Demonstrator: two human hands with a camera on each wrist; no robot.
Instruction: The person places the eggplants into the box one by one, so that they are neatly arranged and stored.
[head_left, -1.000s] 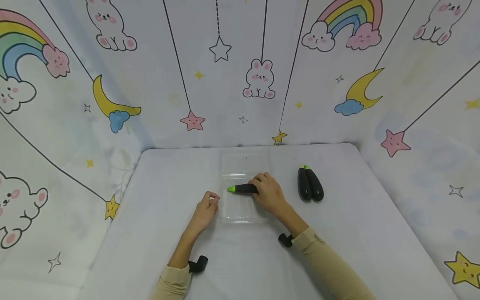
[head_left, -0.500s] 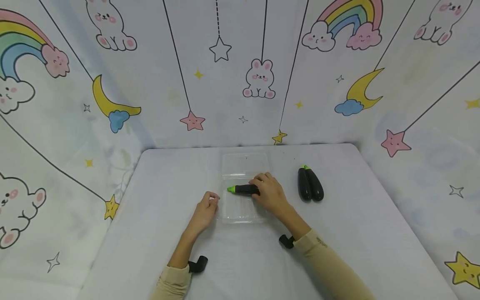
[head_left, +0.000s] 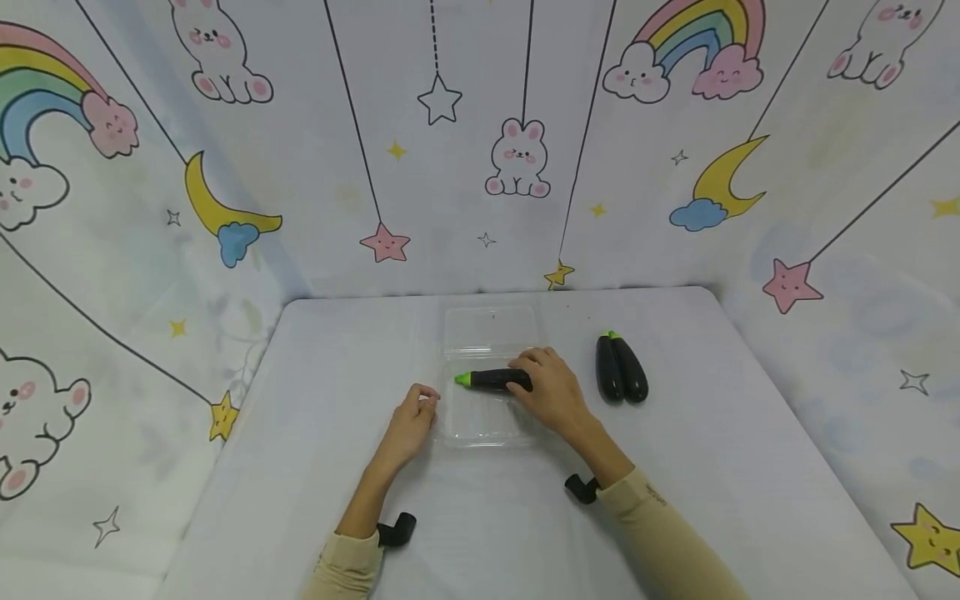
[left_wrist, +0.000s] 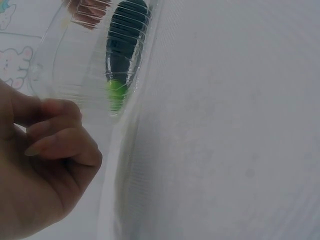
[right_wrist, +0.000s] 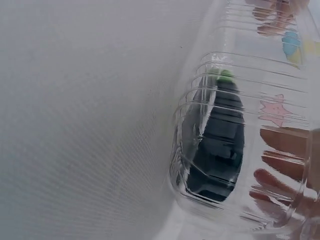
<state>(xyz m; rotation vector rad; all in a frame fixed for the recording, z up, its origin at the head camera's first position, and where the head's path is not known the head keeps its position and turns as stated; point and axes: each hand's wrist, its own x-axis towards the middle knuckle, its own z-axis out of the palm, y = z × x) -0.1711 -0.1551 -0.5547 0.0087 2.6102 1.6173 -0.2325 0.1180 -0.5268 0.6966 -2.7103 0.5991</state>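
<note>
White tablecloth (head_left: 330, 350) is spread wide around; lettering (head_left: 648, 489) on a beige sleeve (head_left: 667, 533) is unreadable. A clear plastic clamshell (head_left: 483, 427) is pinched by the left hand (head_left: 409, 422); inside, a black, green-stemmed eggplant (head_left: 489, 380) is overhung by parted fingers of the right hand (head_left: 553, 392).

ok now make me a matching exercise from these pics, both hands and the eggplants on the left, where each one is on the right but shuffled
1. left hand
2. right hand
3. single eggplant
4. two eggplants

A. inside the clear container
B. side by side on the table
C. at the container's left edge
D. over an eggplant's thick end

Pairs: 1-C, 2-D, 3-A, 4-B
</note>
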